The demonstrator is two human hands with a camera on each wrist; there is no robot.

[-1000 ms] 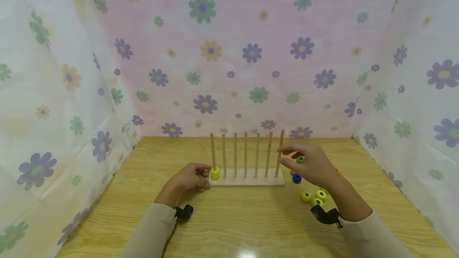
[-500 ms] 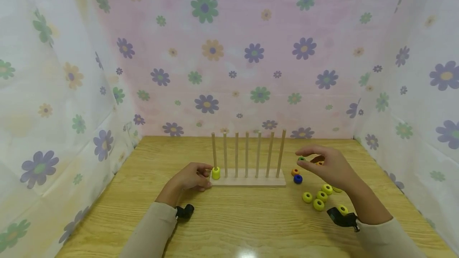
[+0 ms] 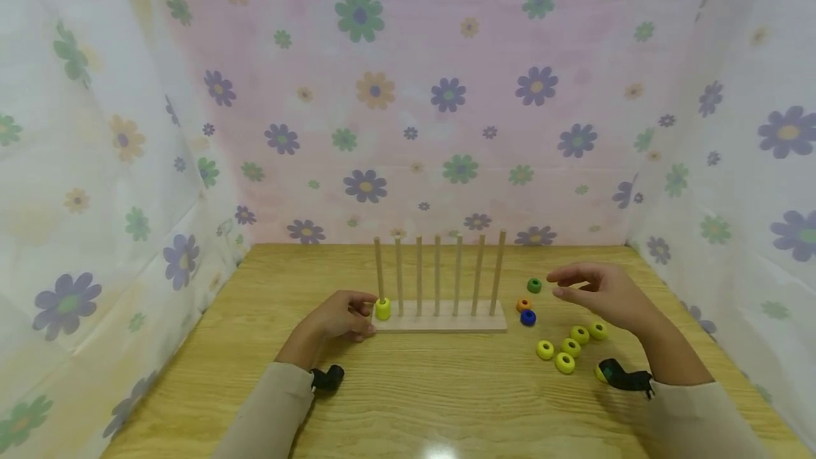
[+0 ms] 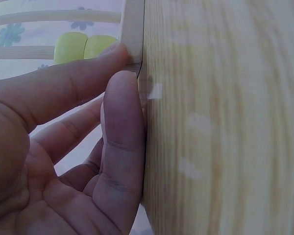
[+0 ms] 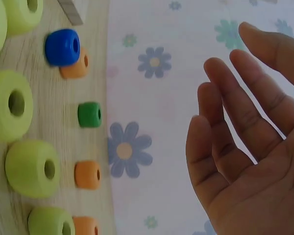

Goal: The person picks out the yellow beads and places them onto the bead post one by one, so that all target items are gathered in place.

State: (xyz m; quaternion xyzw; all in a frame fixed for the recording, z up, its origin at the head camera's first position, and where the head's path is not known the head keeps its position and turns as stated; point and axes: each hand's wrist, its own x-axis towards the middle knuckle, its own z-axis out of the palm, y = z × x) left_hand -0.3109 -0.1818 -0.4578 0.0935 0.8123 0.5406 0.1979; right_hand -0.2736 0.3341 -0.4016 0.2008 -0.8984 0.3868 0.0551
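Note:
A wooden peg rack [image 3: 440, 324] with a row of upright pegs stands mid-table. Two yellow beads [image 4: 71, 47] sit stacked low on its leftmost peg; the other pegs are bare. My left hand [image 3: 334, 317] holds the left end of the base between thumb and forefinger. Over the right side of the table hovers my right hand [image 3: 602, 296], nothing in its relaxed fingers. Nearest its fingertips in the head view is a green bead [image 3: 534, 285]. An orange bead [image 3: 524, 305] and a blue bead [image 3: 528, 317] lie by the rack's right end.
Several loose yellow beads [image 3: 564, 363] lie on the table below my right hand. More orange beads [image 5: 87, 175] show in the right wrist view. Flowered cloth [image 3: 414, 91] walls the table [image 3: 408, 388] at the back and both sides.
My right hand has moved right, away from the rightmost peg and over the loose beads, uncovering the green, orange and yellow ones. The left hand stays at the rack's end.

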